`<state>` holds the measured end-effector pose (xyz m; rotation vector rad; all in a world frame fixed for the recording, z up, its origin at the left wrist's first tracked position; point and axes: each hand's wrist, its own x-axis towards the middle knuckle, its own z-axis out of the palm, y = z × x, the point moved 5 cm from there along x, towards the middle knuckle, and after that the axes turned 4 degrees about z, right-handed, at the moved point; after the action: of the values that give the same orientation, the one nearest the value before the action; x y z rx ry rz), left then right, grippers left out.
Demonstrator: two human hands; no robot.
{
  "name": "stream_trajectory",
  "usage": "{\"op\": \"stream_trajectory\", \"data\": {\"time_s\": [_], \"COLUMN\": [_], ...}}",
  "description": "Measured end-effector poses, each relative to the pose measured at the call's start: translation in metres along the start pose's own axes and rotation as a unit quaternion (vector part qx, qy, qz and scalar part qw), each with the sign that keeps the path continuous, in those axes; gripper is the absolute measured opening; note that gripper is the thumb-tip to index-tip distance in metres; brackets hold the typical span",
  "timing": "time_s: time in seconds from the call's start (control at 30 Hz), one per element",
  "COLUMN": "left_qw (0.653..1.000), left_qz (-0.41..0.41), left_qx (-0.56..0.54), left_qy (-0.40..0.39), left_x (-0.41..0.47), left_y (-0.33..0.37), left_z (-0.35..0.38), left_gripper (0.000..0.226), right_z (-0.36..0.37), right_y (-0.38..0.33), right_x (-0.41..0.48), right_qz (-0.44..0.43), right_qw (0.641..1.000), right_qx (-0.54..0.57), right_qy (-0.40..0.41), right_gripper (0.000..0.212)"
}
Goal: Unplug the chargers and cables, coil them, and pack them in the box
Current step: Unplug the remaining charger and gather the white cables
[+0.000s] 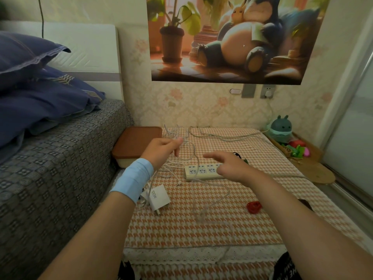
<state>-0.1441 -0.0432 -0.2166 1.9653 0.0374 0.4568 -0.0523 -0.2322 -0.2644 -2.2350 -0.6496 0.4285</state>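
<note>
Bedside table (212, 229) under an orange-and-white checked cloth, bed on the left. Nearest me, a white charger (159, 197) marked 120W lies flat beside a red loop (254, 207). Farther in, a power strip (201, 172) lies across the middle of the cloth. My left hand (161, 151), blue band at the wrist, is closed on a bunch of thin white cables (177, 136) raised above the cloth. My right hand (228, 164) hovers spread over the strip, gripping nothing. Beyond, a brown-lidded box (137, 142) sits at the table's far left corner, a green toy (279, 126) at far right.
</note>
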Motion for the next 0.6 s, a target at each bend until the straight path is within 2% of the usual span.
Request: {"op": "stream_trajectory", "data": {"time_s": [0.1,0.17,0.27,0.33,0.43,0.5,0.6], "left_qw": [0.999,0.999,0.993,0.984,0.963,0.955,0.946], "left_qz": [0.032,0.050,0.053,0.056,0.050,0.026,-0.025], "left_qx": [0.010,0.003,-0.020,-0.005,0.024,0.033,0.091], "left_qy": [-0.024,-0.001,0.103,0.168,0.263,0.292,0.309], "left_x": [-0.003,-0.001,0.007,0.010,0.011,0.012,0.014], "left_y": [0.011,0.009,-0.004,-0.013,-0.019,-0.025,-0.038], "left_z": [0.014,0.013,-0.006,-0.018,-0.030,-0.035,-0.039], "left_gripper": [0.043,0.043,0.045,0.046,0.047,0.047,0.051], "right_z": [0.018,0.024,0.020,0.015,0.016,0.019,0.010], "right_y": [-0.021,-0.026,-0.017,-0.008,0.005,0.012,0.021], "right_x": [-0.003,-0.004,0.001,0.006,0.001,-0.002,0.002], "right_qz": [-0.044,-0.039,-0.021,0.010,0.074,0.107,0.157], "right_qw": [0.969,0.950,0.981,0.992,0.988,0.982,0.979], "right_qx": [0.209,0.259,0.149,0.088,0.031,0.016,-0.031], "right_qy": [-0.128,-0.171,-0.120,-0.092,-0.134,-0.155,-0.128], "right_gripper": [0.052,0.029,0.014,0.023,0.026,0.027,0.031]}}
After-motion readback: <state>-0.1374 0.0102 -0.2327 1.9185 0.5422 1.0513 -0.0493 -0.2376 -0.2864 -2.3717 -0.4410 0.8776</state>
